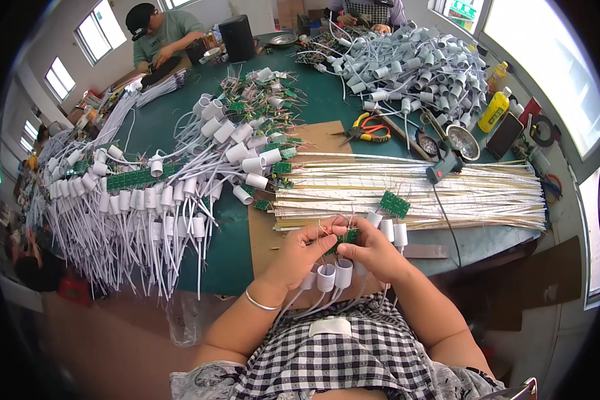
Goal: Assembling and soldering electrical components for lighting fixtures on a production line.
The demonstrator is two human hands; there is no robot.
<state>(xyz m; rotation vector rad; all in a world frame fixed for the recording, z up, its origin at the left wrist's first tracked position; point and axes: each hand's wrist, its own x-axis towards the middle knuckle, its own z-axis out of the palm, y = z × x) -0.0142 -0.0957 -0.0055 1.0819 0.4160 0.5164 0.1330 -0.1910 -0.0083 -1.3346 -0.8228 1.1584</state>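
Note:
Near the front edge of the table, my left hand (308,248) and my right hand (375,251) pinch a small green circuit board (347,237) between thumbs and fingers. Thin wires stick up around the fingertips. Below the hands hang several white cylindrical caps (326,277) with white cables (315,308) that run down over my checked apron (353,347). Another green circuit board (395,204) with thin wires lies just beyond my right hand, close to more white caps (400,235). My fingers cover part of the held board.
Long white strips (407,180) lie stacked beyond my hands, with a glue gun (445,168) on them. Orange-handled pliers (368,128) lie behind. Cabled caps with boards (133,200) fill the left; a heap of caps (413,67) stands far right. Co-workers (163,40) sit across the table.

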